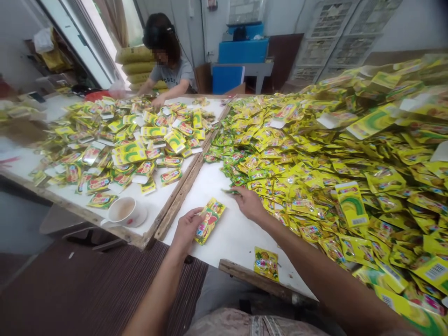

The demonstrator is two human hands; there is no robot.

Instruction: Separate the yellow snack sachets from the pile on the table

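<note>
My left hand [189, 229] pinches a flat yellow carton [210, 221] with red fruit print and tilted lettering, held just above the white tabletop. At the left edge of a large heap of yellow sachets [297, 158], my right hand [249, 203] has its fingers closed on the end of a small green sachet [229, 190]. Motion blurs that sachet a little. Near the table's front edge lies a single yellow sachet [266, 263], face up, below both hands.
A white cup [136, 215] with a pale brown drink stands on the left table near its corner. Filled cartons [129, 151] are piled behind it. Across that table a person [171, 70] reaches into the pile. A raised wooden edge [185, 184] divides the tables.
</note>
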